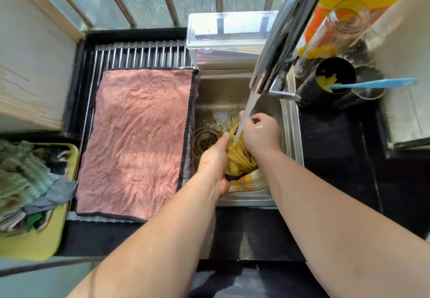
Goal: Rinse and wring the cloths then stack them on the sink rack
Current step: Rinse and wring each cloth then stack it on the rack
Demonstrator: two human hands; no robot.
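A bunched yellow cloth (238,157) with a dark edge hangs over the steel sink (289,139) under running water from the chrome tap (277,48). My left hand (215,160) grips its lower part. Its upper end is held by my right hand (261,134), right beside the water stream. A pink cloth (137,139) with black trim lies spread flat on the roll-up sink rack (139,55) to the left of the basin. Several more cloths (25,181), green, grey and dark, are heaped on a yellow tray (41,239) at the far left.
A clear plastic box (223,39) stands behind the sink. At the right are a glass bottle (335,27), a black cup (332,81) with a blue-handled tool (374,83), and a black counter (337,158). The drain (206,140) shows in the basin floor. A barred window runs along the back.
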